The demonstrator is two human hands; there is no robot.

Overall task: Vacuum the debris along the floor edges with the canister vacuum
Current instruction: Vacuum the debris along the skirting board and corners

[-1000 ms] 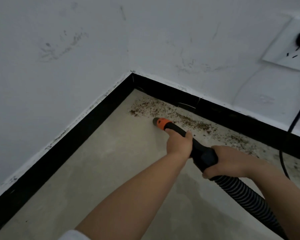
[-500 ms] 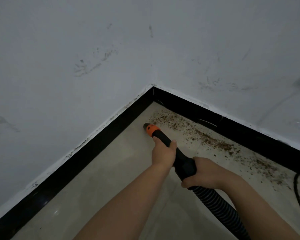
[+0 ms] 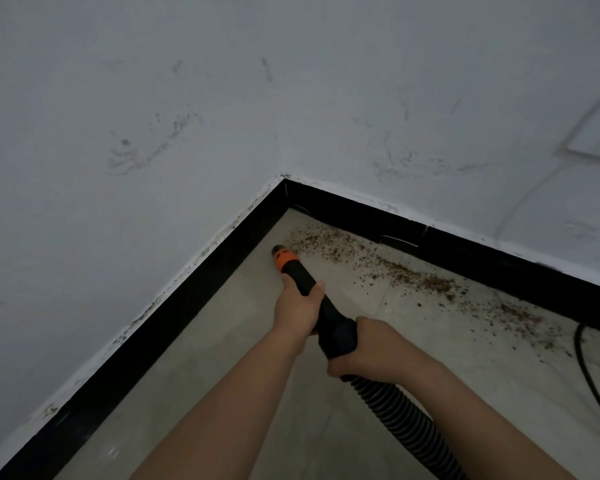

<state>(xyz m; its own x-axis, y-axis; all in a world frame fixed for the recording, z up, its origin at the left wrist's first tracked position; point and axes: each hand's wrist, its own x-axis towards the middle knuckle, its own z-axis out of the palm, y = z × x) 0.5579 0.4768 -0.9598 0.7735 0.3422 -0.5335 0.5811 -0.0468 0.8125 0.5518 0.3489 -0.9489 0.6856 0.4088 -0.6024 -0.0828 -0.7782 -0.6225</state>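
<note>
**Two hands on the nozzle, tip at the corner**

From my remote seat I see both hands wrapped round the black vacuum nozzle (image 3: 312,289): the left hand (image 3: 297,311) grasps it nearer the orange tip (image 3: 284,257), the right hand (image 3: 368,351) clenches the wider end where the ribbed hose (image 3: 400,417) joins. That tip sits low over the pale floor (image 3: 194,393), near the black baseboard (image 3: 174,313) by the corner. Brown debris (image 3: 388,268) trails along the right-hand wall edge (thickest just beside the tip). A dark cable (image 3: 589,386) lies at far right.
</note>
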